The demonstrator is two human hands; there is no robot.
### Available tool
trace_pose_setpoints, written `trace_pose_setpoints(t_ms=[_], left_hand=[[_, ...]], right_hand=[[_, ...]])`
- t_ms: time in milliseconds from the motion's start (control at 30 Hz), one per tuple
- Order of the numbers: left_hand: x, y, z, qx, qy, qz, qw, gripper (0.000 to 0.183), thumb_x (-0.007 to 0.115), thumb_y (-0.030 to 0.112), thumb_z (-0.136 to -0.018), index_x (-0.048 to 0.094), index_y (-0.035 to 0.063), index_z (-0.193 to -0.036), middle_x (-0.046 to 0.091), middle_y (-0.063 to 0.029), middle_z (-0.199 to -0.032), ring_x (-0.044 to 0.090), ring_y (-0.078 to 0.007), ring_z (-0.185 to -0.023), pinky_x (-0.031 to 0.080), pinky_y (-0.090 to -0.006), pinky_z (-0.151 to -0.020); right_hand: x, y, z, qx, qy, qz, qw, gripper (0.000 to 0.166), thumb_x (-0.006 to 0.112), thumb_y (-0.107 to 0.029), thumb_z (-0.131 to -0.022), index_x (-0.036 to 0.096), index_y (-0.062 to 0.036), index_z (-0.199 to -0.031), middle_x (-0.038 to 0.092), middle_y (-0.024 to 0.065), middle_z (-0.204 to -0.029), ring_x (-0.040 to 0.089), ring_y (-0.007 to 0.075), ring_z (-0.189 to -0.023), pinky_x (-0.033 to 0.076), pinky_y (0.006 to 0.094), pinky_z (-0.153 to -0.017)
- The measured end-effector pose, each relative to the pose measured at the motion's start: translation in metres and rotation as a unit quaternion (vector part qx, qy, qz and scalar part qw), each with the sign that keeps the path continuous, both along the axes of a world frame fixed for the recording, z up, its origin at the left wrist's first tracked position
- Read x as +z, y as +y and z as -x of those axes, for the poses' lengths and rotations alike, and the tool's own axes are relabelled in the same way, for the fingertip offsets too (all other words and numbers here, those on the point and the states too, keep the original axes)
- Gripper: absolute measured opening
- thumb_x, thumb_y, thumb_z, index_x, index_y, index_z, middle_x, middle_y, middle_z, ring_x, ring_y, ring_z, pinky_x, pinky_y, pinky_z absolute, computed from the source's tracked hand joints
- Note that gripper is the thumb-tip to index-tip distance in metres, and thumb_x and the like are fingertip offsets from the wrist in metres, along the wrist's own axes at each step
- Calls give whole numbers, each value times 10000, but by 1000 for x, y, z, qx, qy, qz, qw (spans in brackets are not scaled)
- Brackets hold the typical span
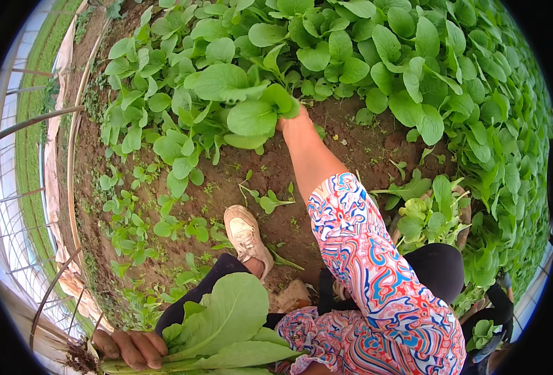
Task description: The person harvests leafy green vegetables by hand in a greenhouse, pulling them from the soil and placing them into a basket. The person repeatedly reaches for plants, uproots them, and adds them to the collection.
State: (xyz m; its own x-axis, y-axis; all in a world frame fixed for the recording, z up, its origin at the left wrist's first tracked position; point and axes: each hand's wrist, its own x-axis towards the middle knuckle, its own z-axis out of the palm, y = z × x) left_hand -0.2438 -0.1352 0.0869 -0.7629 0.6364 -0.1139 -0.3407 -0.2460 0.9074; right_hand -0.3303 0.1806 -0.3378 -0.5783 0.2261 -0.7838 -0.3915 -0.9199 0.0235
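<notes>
Near the bottom left, my left hand (131, 349) is closed around the stems of a bunch of leafy greens (225, 318), with soil-covered roots (80, 357) sticking out beyond the fingers. My right arm, in a patterned sleeve, reaches up to the growing leafy greens (253, 117). Only the wrist and a small part of my right hand (283, 123) show; broad leaves cover the fingers, so their grip cannot be seen. A few loose small plants (274, 201) lie on the brown soil between my arm and my shoe.
A basket (465, 211) holding greens stands right of my knee. Dense leafy plants (501, 117) grow along the top and right. My light shoe (246, 232) rests on the soil. Curved poles (33, 126) and plastic sheeting (61, 93) line the left. Another person's gloved hand (487, 349) is at lower right.
</notes>
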Motion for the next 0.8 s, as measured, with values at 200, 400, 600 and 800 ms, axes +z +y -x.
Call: trace_pose_setpoints(t_ms=[200,400,600,800], left_hand=[[-9,-3,16,-43,-17,-15,999,571,698,18,-689,411,81,-1177,530,-61,-964,514,-231,-861,380,-388,-755],[-8,11,26,-48,-8,-7,999,645,720,-7,-652,397,89,-1201,530,-61,-993,513,-230,-867,387,-404,-783],[-10,7,20,-46,-12,7,999,676,727,-36,-608,411,94,-1191,535,-61,-1012,519,-223,-888,377,-392,-747],[-11,7,23,-63,-21,1,998,704,728,-51,-590,409,92,-1201,538,-61,-1029,525,-230,-900,377,-395,-756]], right_hand=[[34,-16,0,135,-69,-55,987,276,419,-196,-891,527,6,-1044,597,153,-1011,607,291,-851,515,440,-730],[-82,-40,-31,54,18,-20,998,294,366,-181,-931,473,-1,-1138,569,151,-1053,591,283,-925,512,405,-816],[-7,-33,5,85,-39,13,995,296,374,-183,-931,471,-1,-1143,567,154,-1059,591,277,-925,513,398,-816],[15,-20,22,76,-51,3,996,298,382,-185,-930,468,0,-1148,565,157,-1064,592,272,-924,514,391,-816]])
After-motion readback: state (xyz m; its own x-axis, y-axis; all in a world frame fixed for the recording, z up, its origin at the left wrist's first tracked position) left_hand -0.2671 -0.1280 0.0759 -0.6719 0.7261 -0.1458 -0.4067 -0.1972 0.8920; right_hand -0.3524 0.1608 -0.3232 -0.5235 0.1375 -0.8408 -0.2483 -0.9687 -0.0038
